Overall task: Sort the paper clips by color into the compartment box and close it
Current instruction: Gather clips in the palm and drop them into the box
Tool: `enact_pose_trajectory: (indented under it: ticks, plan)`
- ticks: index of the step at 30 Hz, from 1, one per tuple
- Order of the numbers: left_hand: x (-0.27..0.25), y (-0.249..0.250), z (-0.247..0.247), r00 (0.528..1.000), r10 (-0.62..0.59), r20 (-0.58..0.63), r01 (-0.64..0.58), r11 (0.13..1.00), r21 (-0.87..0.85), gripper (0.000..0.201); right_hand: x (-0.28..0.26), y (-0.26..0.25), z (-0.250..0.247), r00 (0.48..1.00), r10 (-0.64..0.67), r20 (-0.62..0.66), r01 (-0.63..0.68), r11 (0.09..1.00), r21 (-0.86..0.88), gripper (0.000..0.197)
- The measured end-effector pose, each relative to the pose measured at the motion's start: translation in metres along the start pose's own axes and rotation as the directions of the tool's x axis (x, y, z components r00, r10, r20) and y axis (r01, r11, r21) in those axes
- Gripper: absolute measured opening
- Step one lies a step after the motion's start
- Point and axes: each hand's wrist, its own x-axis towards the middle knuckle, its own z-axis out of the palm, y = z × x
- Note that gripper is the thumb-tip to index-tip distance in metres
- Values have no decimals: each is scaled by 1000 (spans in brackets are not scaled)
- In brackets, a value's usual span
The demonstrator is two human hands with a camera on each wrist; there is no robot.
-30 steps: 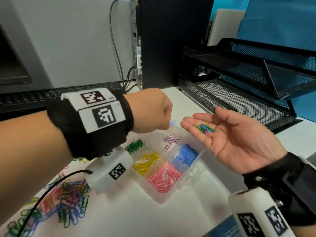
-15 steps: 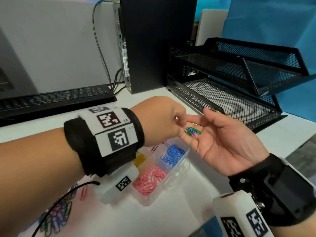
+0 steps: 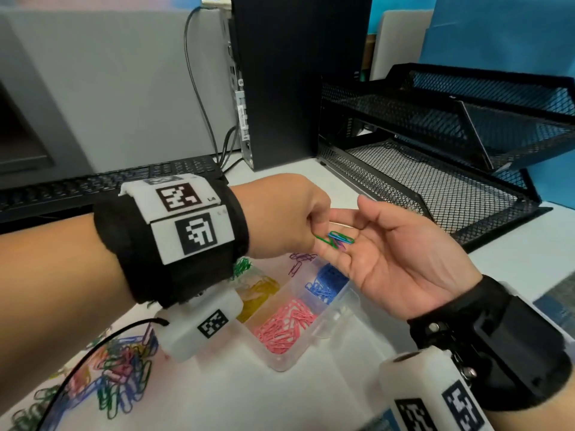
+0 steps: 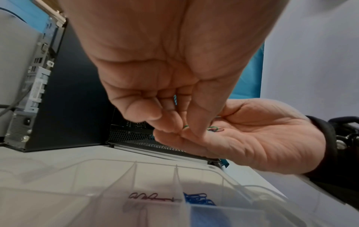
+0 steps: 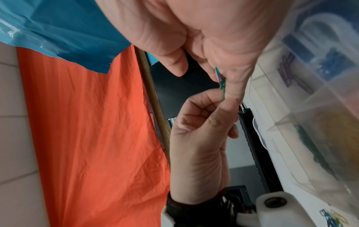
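Note:
My right hand (image 3: 357, 225) lies palm up and open above the clear compartment box (image 3: 281, 363), with a few loose clips (image 3: 340, 238) in blue, green and purple on its fingers. My left hand (image 3: 312, 244) reaches over from the left and pinches one green clip (image 3: 323, 240) at the edge of that small heap; the left wrist view shows the green clip (image 4: 185, 126) between thumb and forefinger. The box stands uncovered and holds pink clips (image 3: 286, 325), blue clips (image 3: 326, 281), yellow clips (image 3: 258, 293), green clips (image 3: 241, 265) and purple clips (image 3: 298, 259) in separate compartments.
A mixed pile of clips (image 3: 115, 368) lies on the white desk at the lower left. A black mesh paper tray (image 3: 435, 181) stands at the back right, a black computer tower (image 3: 295, 88) behind the hands, and a keyboard (image 3: 93, 185) at the back left.
My left hand, a fist above the box a second ago, has moved right to the open right palm and taken hold of a green clip there. The right hand stayed open.

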Motion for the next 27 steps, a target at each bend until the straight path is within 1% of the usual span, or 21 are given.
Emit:
enact_pose_trajectory:
  ticks: [4,6,9,10,15,16,18,20,21,23,24,25,27]
  plan:
    - [-10,-14,-6,999,-19,-28,18,1000,-17,8,10,8,6,1000,23,14,-24,999,35,60]
    - [-16,-23,-9,999,-39,-38,37,999,-34,8,16,12,9,999,37,-1,-37,999,13,58]
    - [-29,-45,-19,993,-109,-45,106,992,-71,11,22,18,18,998,52,-19,-53,998,-40,39]
    - [-34,-54,-22,989,-141,-43,137,988,-75,12,24,20,21,998,56,-21,-57,998,-40,36]
    - [-53,-81,-15,967,-253,18,253,968,-1,11,31,29,29,997,80,-16,-81,996,-43,38]
    - [-54,-83,-13,965,-262,10,262,965,8,9,33,30,30,996,84,-16,-85,995,-43,38]
    - [-54,-80,-14,966,-247,-77,246,969,-25,7,35,33,34,996,90,-22,-91,995,-34,40]
    - [-52,-72,-18,964,-196,-179,181,979,-97,8,38,36,35,995,94,-19,-94,995,-18,47]
    - [-50,-66,-19,966,-168,-194,147,982,-122,9,39,39,36,996,93,3,-93,996,-10,52]
    - [-48,-55,-18,981,-116,-158,96,987,-126,4,40,44,38,994,93,51,-94,996,7,60]
    - [-47,-51,-16,986,-96,-135,82,991,-106,1,39,45,39,993,94,66,-95,995,11,59]
    - [-45,-48,-14,989,-81,-121,72,994,-81,2,38,46,41,993,95,76,-97,995,16,53]
    - [-43,-47,-10,991,-71,-110,64,996,-68,6,37,47,45,992,96,85,-98,995,27,47]
